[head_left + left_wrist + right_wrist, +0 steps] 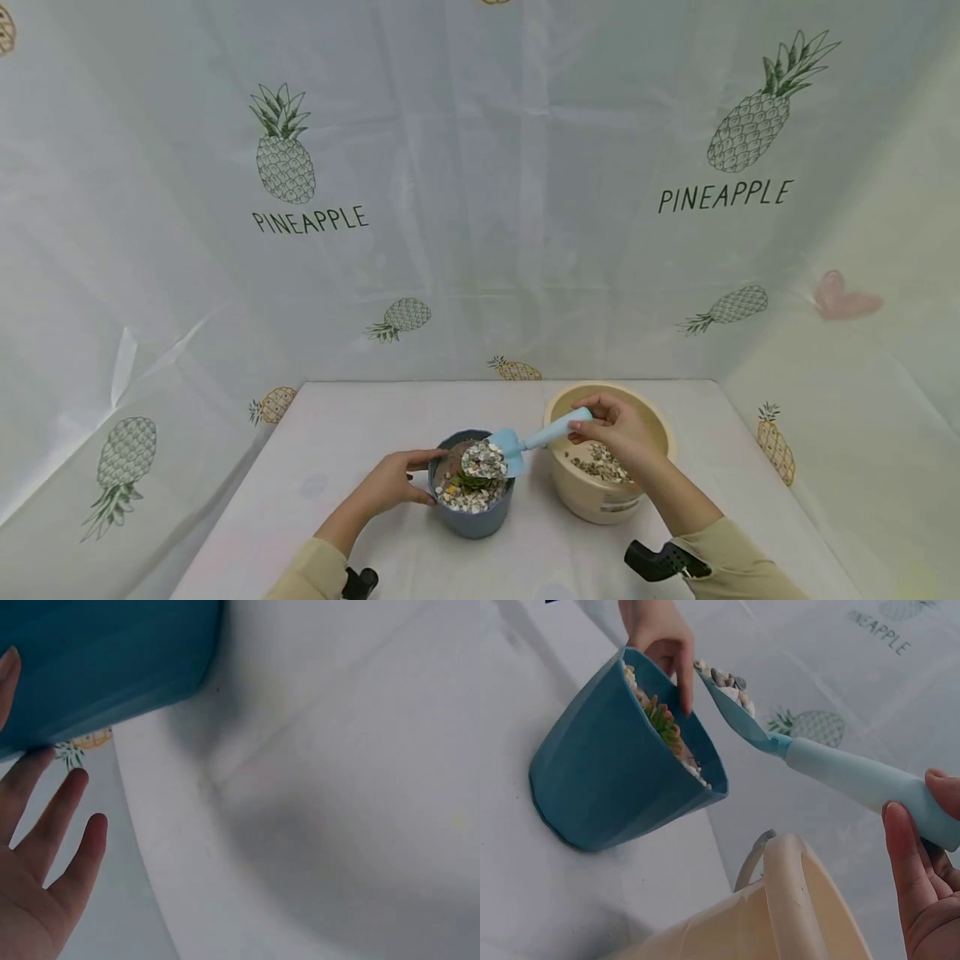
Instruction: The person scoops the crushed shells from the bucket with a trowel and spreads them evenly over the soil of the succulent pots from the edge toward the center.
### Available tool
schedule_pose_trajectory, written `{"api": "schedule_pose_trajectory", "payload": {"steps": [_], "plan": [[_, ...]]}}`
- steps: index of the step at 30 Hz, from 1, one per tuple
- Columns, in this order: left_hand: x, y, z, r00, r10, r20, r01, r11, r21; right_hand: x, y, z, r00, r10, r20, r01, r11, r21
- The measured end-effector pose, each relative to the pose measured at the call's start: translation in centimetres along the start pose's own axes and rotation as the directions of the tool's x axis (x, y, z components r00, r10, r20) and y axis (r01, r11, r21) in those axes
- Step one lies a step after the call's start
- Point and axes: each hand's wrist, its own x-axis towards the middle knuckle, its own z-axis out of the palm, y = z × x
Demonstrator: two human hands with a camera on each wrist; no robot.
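Note:
A blue flower pot (474,521) holds a small green succulent (662,724) among pale pebbles. At the pot's left side, my left hand (393,482) holds its rim, with the thumb outside and a finger over the edge. Other fingers (79,855) of this hand stand spread, off the wall, in the left wrist view. My right hand (615,429) grips the handle of a light blue trowel (555,429). Mixed pebbles (484,460) heap its blade, which is above the pot opening and partly hides the plant.
A cream bucket (592,504) with loose pebbles (600,462) inside stands right of the pot, under my right forearm. Its handle (786,900) shows in the right wrist view. Pineapple-print sheeting (480,208) rises behind and beside the white table (360,417).

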Motion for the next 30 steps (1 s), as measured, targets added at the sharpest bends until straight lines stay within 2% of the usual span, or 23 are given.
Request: {"api": "schedule_pose_trajectory", "payload": {"steps": [6,12,20,22,25,30], "plan": [[-1.2,0.6,1.1,0.996,-0.037,-0.075,0.038,0.999,0.006,-0.2,-0.5,0.7,1.000,0.017,-0.013,-0.017,1.000,0.006],[-2.3,1.3,2.0,0.988,-0.082,-0.131,0.079,0.996,-0.033,-0.2,-0.9,1.7,0.999,0.039,-0.032,-0.039,0.999,0.006],[-3.4,1.7,3.1,0.978,-0.091,-0.187,0.079,0.995,-0.068,0.1,-0.8,3.2,0.999,0.041,-0.017,-0.041,0.999,0.017],[-3.6,1.7,3.3,0.976,-0.098,-0.193,0.077,0.991,-0.110,0.2,-0.7,3.6,0.999,0.045,-0.017,-0.045,0.999,0.018],[-3.5,1.7,3.4,0.975,-0.120,-0.189,0.078,0.973,-0.217,0.3,-0.7,4.3,0.998,0.054,-0.027,-0.053,0.998,0.019],[-3.1,1.8,3.4,0.980,-0.101,-0.170,0.035,0.936,-0.351,0.7,-0.7,5.4,0.996,0.074,-0.056,-0.073,0.997,0.025]]}}
